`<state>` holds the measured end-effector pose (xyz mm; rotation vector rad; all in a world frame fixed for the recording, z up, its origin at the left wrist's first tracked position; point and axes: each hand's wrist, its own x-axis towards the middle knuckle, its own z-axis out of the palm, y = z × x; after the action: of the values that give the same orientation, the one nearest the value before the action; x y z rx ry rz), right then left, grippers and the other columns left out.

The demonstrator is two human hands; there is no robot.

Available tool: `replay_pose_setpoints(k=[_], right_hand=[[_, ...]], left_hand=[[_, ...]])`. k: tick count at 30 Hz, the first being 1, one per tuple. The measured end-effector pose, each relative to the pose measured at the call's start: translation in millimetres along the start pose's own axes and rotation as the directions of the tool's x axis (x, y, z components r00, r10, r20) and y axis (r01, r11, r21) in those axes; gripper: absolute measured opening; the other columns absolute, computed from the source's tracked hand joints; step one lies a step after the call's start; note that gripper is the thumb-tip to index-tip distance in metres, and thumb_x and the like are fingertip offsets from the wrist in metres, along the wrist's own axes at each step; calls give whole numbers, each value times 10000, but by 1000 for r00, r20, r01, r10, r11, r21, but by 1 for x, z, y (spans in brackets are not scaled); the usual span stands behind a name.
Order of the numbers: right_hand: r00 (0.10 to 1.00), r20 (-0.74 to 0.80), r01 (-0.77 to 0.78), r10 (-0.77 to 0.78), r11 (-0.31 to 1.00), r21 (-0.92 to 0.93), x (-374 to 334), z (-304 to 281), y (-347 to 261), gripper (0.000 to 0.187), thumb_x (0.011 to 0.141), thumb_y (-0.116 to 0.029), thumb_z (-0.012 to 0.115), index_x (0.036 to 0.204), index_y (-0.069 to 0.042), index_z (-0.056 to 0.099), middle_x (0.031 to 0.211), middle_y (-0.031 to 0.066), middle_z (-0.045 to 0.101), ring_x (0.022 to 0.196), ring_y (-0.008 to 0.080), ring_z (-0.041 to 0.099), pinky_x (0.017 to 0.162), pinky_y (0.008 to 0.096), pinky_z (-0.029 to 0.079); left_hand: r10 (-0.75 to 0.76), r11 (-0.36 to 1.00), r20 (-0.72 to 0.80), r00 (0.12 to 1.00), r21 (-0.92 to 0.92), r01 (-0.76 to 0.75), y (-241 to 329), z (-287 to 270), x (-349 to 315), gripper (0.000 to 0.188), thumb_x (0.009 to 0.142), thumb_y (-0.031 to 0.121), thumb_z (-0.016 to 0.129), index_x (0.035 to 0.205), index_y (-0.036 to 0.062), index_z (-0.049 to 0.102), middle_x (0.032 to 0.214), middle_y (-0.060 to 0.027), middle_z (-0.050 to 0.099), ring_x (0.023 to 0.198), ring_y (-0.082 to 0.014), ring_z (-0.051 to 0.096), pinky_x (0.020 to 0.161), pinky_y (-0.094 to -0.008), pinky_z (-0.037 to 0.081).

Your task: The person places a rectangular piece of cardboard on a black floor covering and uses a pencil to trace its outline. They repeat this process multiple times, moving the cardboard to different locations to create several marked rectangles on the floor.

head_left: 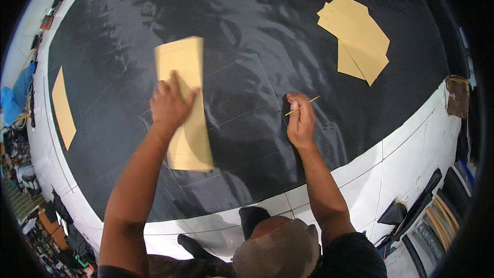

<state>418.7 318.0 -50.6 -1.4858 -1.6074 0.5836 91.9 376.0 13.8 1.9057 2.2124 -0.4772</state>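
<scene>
My left hand (173, 100) lies on a long pale-yellow card template (186, 62), its index finger stretched out and its thumb apart. The card's edges are slightly blurred. Under it spreads a large black glossy sheet (247, 175), wrinkled in places. Thin pale outlines of panels run across the sheet between my hands. To the right of those lines, my right hand (301, 121) is closed around a thin yellow stick (313, 99), like a slim pen or marking tool. The stick slants across the fingers, and its lower end points toward the sheet.
Several yellow card templates (360, 33) overlap in a pile at the far right of the sheet. Another narrow card (64, 110) lies near the left edge. White tiles (355, 185) border the sheet. Dark and tan strips (437, 213) stand at the lower right; clutter lines the left.
</scene>
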Motion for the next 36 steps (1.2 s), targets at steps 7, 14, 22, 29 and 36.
replay_pose_setpoints(k=[7,14,22,29,36], right_hand=[[999,17,44,-43,998,-43,5,8,-5,168,1021,-127,551,1082,14,617,1098,197,682,1040,381,649,922,474,491],[994,109,19,-6,993,-120,4,7,-6,182,996,-179,606,1029,-4,569,1143,199,656,1075,387,617,943,494,462],[979,180,137,-97,965,-225,14,9,-19,237,1000,-218,623,1045,6,559,1130,229,627,1064,408,593,945,498,443],[860,311,-342,404,909,-236,23,-41,-65,405,1051,-294,566,1271,47,553,1175,246,626,1115,375,621,965,450,483],[820,-23,-530,571,744,-406,-50,-116,-122,371,1047,-344,565,1168,6,561,1062,204,638,1015,331,628,878,434,490]], left_hand=[[-360,854,259,896,-296,429,-111,14,33,840,918,646,580,1218,-139,595,1149,-371,655,1114,-472,655,936,-494,538],[-196,931,161,967,-278,235,-85,15,-37,739,918,518,655,1330,-87,551,1397,-376,504,1258,-483,563,1064,-489,468],[7,896,208,978,-435,86,-114,32,-52,759,911,415,678,1486,-16,435,1529,-346,353,1318,-494,508,1118,-479,439],[59,874,20,998,-485,-42,-109,45,-46,626,885,354,699,1378,1,542,1423,-290,459,1260,-454,534,1069,-502,457],[54,876,-289,956,-446,-185,-115,50,-16,514,887,370,708,1275,52,596,1363,-179,483,1331,-381,416,1145,-498,331]])
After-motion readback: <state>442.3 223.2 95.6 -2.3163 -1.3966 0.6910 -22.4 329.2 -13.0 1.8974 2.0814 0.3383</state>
